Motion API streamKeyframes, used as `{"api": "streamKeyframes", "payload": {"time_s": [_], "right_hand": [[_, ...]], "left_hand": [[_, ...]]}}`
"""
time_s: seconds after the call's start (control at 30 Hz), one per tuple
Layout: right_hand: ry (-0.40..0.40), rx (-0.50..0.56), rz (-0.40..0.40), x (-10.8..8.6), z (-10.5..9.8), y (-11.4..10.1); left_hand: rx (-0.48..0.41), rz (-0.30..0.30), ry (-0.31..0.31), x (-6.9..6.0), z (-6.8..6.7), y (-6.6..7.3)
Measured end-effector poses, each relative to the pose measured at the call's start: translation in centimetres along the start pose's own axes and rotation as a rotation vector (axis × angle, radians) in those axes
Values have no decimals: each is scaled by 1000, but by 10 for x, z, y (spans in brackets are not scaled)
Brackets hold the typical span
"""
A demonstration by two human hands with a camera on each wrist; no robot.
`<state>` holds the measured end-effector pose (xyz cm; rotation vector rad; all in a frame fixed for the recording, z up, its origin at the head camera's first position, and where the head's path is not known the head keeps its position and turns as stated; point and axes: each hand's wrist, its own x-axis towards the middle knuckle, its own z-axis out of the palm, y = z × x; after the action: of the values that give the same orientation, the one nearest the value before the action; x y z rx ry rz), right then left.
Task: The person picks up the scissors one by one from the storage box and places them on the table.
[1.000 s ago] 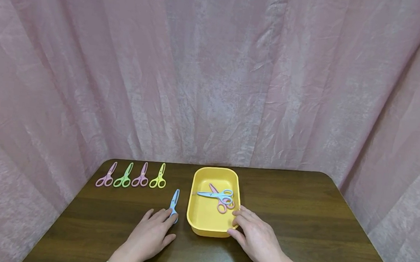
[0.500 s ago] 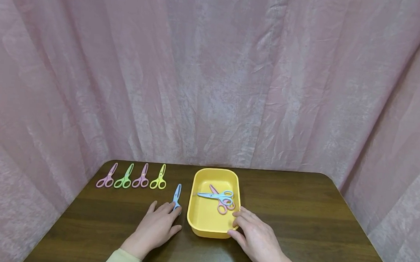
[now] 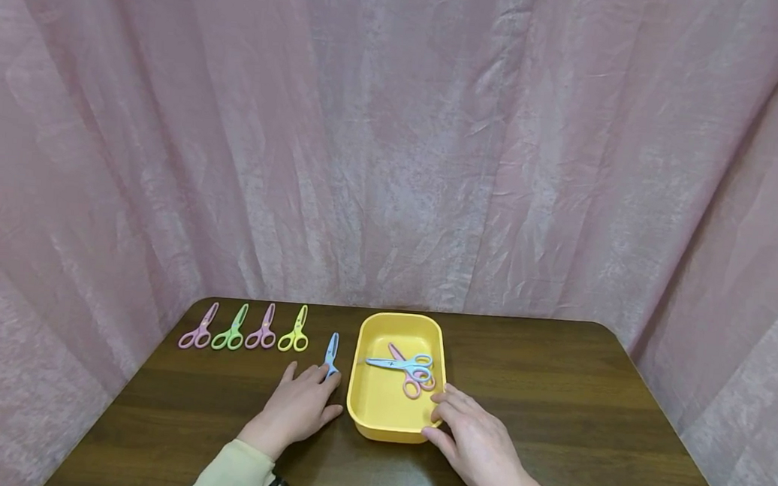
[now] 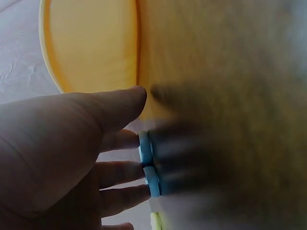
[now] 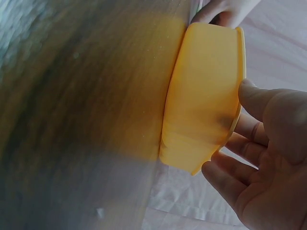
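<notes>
My left hand (image 3: 302, 402) lies low over the table with its fingers spread, fingertips resting on the handles of blue scissors (image 3: 332, 350). Both handle loops of these scissors (image 4: 145, 148) show under the fingertips in the left wrist view. At the near right corner of a yellow tray (image 3: 367, 411), my right hand (image 3: 477, 441) holds the rim between thumb and fingers. Inside the tray, another pair of blue scissors (image 3: 389, 363) lies across pink scissors (image 3: 395, 351).
At the back left is a row of purple scissors (image 3: 206, 323), green scissors (image 3: 236, 326), a second purple pair (image 3: 265, 329) and yellow scissors (image 3: 298, 328). The brown wooden table (image 3: 555, 390) ends at a pink curtain (image 3: 401, 161).
My left hand has slid the blue scissors away from me and slightly right across the table, alongside the tray. My right hand and the tray have stayed in place.
</notes>
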<state>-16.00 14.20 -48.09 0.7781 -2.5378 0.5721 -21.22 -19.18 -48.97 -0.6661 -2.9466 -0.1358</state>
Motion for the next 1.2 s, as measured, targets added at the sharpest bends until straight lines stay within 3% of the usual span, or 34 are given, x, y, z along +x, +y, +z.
{"api": "streamKeyframes", "payload": {"time_s": [0.4,0.7,1.0,1.2], "right_hand": [[-5,2,11,0,0,0],[-12,3,15,0,1,0],[2,4,14,0,1,0],[-9,3,24,0,0,0]], "left_hand": [[-31,-37,-71,25,-1,-6],[-38,-100,-135,44,3,-14],[-46,-111,-136,56,14,-24],[-49,-132,-134,59,8,-23]]}}
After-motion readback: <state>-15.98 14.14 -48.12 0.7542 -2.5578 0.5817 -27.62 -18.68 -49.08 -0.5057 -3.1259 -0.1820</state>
